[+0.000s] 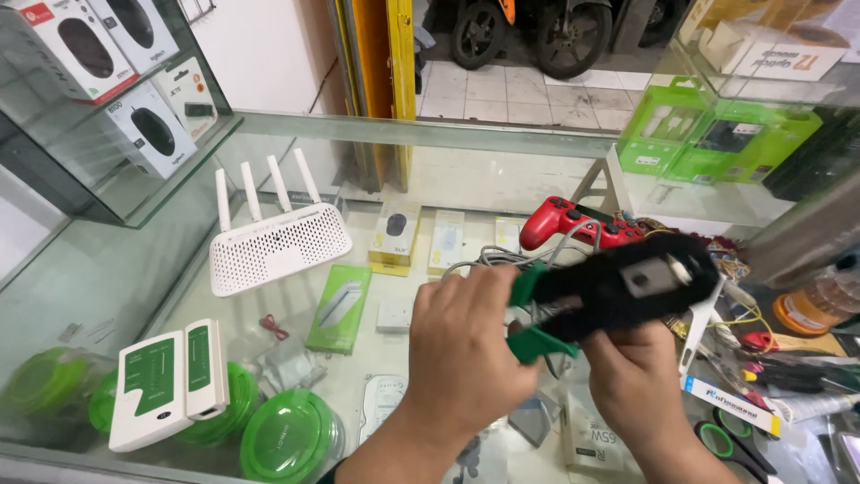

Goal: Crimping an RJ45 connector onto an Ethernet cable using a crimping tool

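Above a glass counter point(107, 269) I hold a crimping tool point(627, 285) with a black head and green handles. My left hand point(466, 350) is wrapped around the green handles at the tool's left end. My right hand point(632, 381) grips the tool from below, under its black head, and its fingertips are hidden behind the tool. A bundle of grey cable point(502, 258) runs just behind my left hand and the tool. I cannot tell whether a cable end sits in the tool's jaws.
On the glass stand a white router with antennas point(278, 242) and a white and green cable tester point(166, 381). Inside the case lie small boxes, green round packs point(287, 435) and a red game controller point(573, 222). Scissors point(730, 444) and tools clutter the right side.
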